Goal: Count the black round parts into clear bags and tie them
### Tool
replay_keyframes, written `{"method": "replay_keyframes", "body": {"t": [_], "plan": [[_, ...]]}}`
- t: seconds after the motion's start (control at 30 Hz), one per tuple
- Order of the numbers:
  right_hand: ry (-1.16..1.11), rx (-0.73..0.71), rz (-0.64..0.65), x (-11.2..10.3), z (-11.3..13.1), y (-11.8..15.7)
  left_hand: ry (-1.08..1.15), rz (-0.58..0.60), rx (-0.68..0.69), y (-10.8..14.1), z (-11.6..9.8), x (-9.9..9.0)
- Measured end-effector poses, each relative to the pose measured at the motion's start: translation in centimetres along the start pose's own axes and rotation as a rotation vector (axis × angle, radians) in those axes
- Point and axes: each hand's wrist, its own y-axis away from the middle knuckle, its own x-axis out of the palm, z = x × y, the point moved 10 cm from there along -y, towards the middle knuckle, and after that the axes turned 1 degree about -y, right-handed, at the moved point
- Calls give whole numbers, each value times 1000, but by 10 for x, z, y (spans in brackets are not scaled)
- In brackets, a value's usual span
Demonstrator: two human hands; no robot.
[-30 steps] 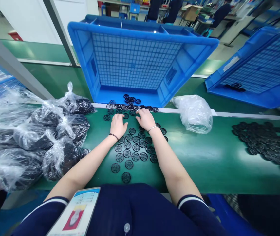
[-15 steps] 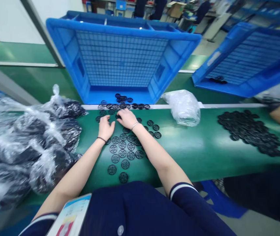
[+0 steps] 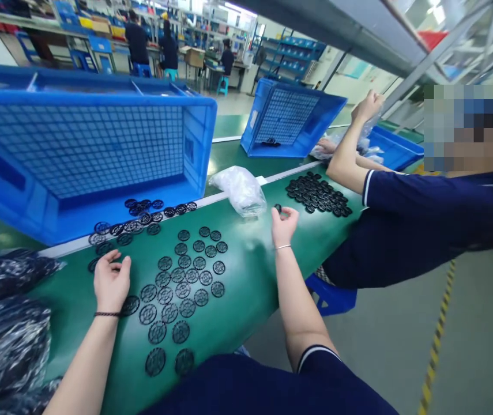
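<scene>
Several round black spoked discs [image 3: 183, 289] lie spread on the green table between my arms, with more along the front of a large blue crate [image 3: 112, 150]. My left hand [image 3: 112, 279] hovers at the left of these discs, fingers curved and apart, with nothing visible in it. My right hand [image 3: 285, 225] is out to the right, beside a clear plastic bag [image 3: 241, 190], pinching a small black disc [image 3: 277, 208] between thumb and fingers. Beyond that hand lies a dense pile of black discs [image 3: 319, 194].
Plastic bags of black parts [image 3: 8, 340] fill the left side. A second blue crate [image 3: 292, 118] stands behind the pile. At the right a person in a dark shirt [image 3: 428, 213] sits close, one hand raised. Others sit in the background.
The view has turned right. My right hand has moved away from the crate front toward the pile at the right, now with a disc in it. My left hand has stayed near the crate.
</scene>
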Motion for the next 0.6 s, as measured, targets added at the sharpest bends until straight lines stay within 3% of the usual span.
{"method": "replay_keyframes", "body": {"t": [0.1,0.33,0.47,0.6], "plan": [[-161,221,56,2,-42,-24,23,4,-11,1,0,-3],[-146,366,324,49,-69,-57,-14,40,-5,6,-1,-3],[-8,379,373,76,-60,-118,-59,54,8,6,-1,1],[-10,205,155,91,-17,-197,-86,48,25,7,0,0]]}}
